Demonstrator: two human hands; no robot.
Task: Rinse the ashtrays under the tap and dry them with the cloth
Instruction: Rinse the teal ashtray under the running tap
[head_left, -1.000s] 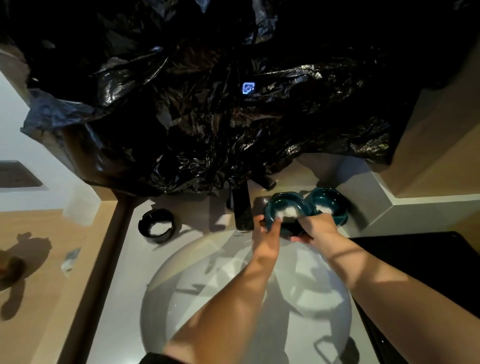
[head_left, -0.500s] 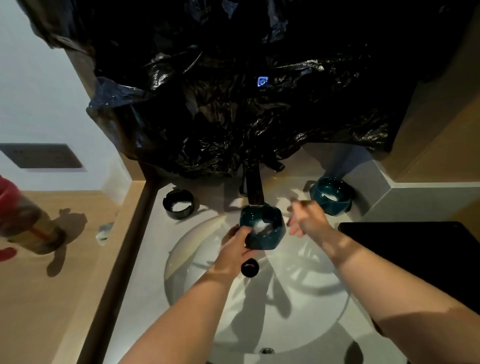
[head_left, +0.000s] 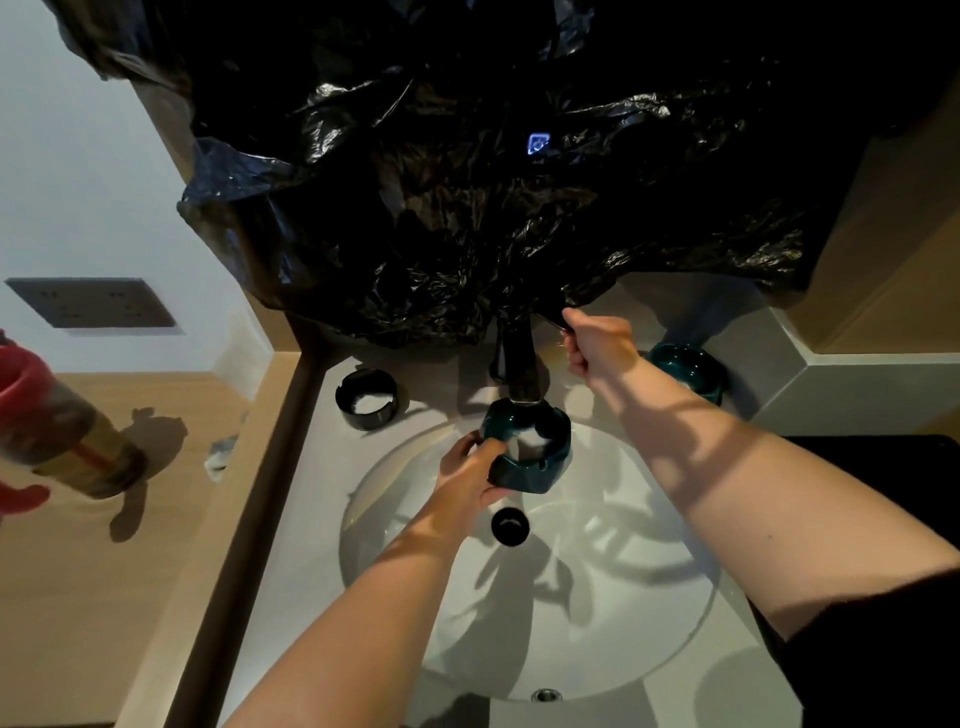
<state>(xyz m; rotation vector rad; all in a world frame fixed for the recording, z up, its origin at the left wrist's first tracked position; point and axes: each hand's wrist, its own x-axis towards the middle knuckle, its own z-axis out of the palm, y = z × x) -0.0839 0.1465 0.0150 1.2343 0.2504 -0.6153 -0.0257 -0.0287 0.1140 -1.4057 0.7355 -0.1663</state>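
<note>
Head view: left hand (head_left: 470, 470) grips an ashtray (head_left: 530, 460) under the spout (head_left: 522, 369) for rinsing. Right hand (head_left: 597, 348) pinches the lever (head_left: 555, 319), probably to open it.

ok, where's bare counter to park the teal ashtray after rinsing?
Bare: the white counter strip left of the white round basin, in front of the round black ashtray; also between it and the dark tap. Crowded: under the tap, the teal ceramic ashtray in the left hand; right of it, the right hand on the handle and a second teal ashtray.
</note>
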